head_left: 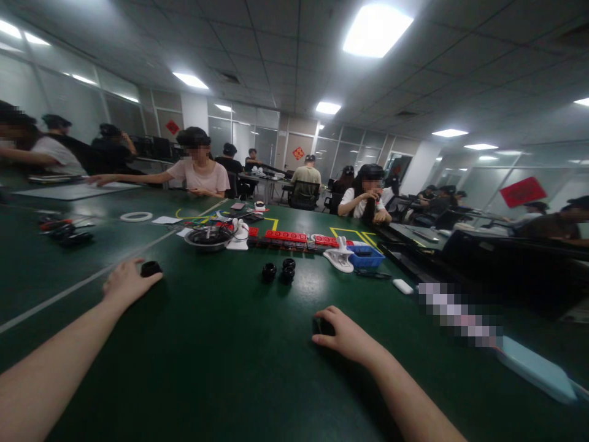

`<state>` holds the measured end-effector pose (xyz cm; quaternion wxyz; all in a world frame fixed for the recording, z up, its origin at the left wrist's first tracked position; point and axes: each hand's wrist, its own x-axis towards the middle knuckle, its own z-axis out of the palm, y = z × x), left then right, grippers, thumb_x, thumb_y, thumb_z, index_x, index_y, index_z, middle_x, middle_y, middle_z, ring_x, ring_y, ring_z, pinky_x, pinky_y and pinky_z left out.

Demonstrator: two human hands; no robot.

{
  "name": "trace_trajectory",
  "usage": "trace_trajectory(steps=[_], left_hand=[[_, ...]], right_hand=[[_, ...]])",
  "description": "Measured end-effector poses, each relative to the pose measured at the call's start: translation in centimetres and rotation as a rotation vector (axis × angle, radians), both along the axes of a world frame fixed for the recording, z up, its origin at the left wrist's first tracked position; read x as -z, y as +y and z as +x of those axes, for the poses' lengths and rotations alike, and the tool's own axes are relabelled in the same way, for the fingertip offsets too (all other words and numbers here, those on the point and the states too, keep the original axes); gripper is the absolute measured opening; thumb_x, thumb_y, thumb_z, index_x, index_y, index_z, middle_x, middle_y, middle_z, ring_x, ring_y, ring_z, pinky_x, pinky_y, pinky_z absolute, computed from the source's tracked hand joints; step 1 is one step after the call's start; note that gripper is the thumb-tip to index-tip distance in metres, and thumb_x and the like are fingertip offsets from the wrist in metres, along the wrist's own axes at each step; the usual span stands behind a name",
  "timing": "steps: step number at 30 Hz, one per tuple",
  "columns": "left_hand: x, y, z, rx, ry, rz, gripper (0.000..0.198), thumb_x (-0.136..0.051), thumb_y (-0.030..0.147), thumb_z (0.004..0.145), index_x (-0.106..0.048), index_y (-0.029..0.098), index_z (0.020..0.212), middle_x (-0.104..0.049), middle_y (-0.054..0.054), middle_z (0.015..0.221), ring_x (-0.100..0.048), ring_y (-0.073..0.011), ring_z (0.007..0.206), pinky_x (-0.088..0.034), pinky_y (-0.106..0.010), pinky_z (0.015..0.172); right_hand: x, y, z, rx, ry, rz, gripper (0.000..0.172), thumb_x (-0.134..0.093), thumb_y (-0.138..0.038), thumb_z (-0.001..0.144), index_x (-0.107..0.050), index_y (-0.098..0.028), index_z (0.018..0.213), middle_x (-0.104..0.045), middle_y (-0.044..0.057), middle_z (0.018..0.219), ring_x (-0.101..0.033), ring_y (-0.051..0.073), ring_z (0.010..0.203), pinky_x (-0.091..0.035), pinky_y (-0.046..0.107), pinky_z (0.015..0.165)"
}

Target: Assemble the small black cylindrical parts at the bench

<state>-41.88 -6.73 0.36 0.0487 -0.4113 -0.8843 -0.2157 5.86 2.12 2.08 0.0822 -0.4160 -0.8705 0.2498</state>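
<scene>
- Left hand (126,283): thumb and fingers curve around a squat, round black piece (151,269), pinching it just above the tabletop or on it; I cannot tell which.
- Right hand (343,336): thumb and curled fingers pinch a dark piece (323,326), its shape partly hidden.
- Between and beyond the hands, glossy, rounded black rings (269,272) cluster on the smooth green table (207,368).
- Farther out are boxy red blocks (286,237) in a row, a curved white stand (339,258) and a rectangular blue bin (367,258).
</scene>
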Motion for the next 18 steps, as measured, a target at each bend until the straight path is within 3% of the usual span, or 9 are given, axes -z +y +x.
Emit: trace_trajectory(steps=[3,7,11,14,16,17,18], left_hand=[[-0.8,0.0,2.1,-0.094,0.13,0.183,0.078,-0.032,0.062,0.077,-0.011,0.007,0.129,-0.019,-0.019,0.135,-0.021,-0.0354,0.123,-0.023,-0.052,0.094],[-1.0,0.8,5.9,0.11,0.367,0.414,0.076,-0.039,0.05,0.08,-0.002,0.008,0.132,-0.007,-0.016,0.14,-0.011,-0.0325,0.127,-0.005,-0.049,0.102],[0.3,1.8,11.0,0.523,0.475,0.434,0.08,-0.048,0.045,0.076,0.0,0.018,0.134,-0.002,-0.01,0.143,-0.012,-0.0341,0.127,0.002,-0.045,0.105],[1.0,1.9,16.6,0.971,0.45,0.289,0.074,-0.054,0.04,0.074,-0.011,0.026,0.133,-0.019,-0.009,0.14,-0.022,-0.0317,0.125,0.001,-0.047,0.105],[1.2,1.8,21.0,1.289,0.395,0.134,0.062,-0.051,0.027,0.076,-0.021,0.034,0.13,-0.029,-0.001,0.137,-0.026,-0.025,0.125,-0.002,-0.043,0.106],[1.3,1.8,23.2,1.356,0.345,0.097,0.06,-0.049,0.023,0.077,-0.023,0.034,0.129,-0.031,0.001,0.136,-0.027,-0.0233,0.124,-0.005,-0.043,0.106],[1.3,1.8,25.4,1.32,0.265,0.102,0.062,-0.051,0.025,0.074,-0.024,0.03,0.13,-0.03,-0.002,0.137,-0.026,-0.0251,0.124,-0.009,-0.044,0.105]], right_hand=[[-0.1,-0.2,-0.1,0.003,0.008,-0.023,0.054,-0.063,-0.042,0.066,-0.049,-0.021,0.114,-0.047,0.007,0.111,-0.05,0.021,0.098,-0.039,0.031,0.086],[-0.4,-0.5,-0.1,0.008,0.006,-0.031,0.057,-0.065,-0.031,0.062,-0.045,-0.022,0.115,-0.044,0.006,0.113,-0.048,0.021,0.101,-0.038,0.03,0.088],[-0.7,-0.7,0.1,0.049,-0.013,-0.031,0.046,-0.061,-0.018,0.061,-0.047,-0.02,0.105,-0.047,0.004,0.104,-0.051,0.017,0.089,-0.041,0.027,0.076],[-0.5,-0.7,0.0,0.055,-0.014,-0.045,0.043,-0.064,-0.02,0.059,-0.047,-0.02,0.099,-0.051,0.004,0.098,-0.052,0.017,0.084,-0.041,0.027,0.071],[-0.2,-0.6,-0.3,0.049,0.004,-0.054,0.05,-0.069,-0.028,0.056,-0.047,-0.02,0.101,-0.054,0.004,0.096,-0.053,0.019,0.084,-0.041,0.029,0.071],[0.0,-0.6,-0.5,0.033,0.019,-0.055,0.055,-0.071,-0.03,0.054,-0.047,-0.019,0.103,-0.055,0.004,0.096,-0.053,0.02,0.085,-0.041,0.03,0.072],[0.2,-0.6,-0.7,0.006,0.042,-0.053,0.059,-0.072,-0.031,0.053,-0.047,-0.019,0.105,-0.056,0.005,0.097,-0.054,0.021,0.086,-0.041,0.03,0.074]])
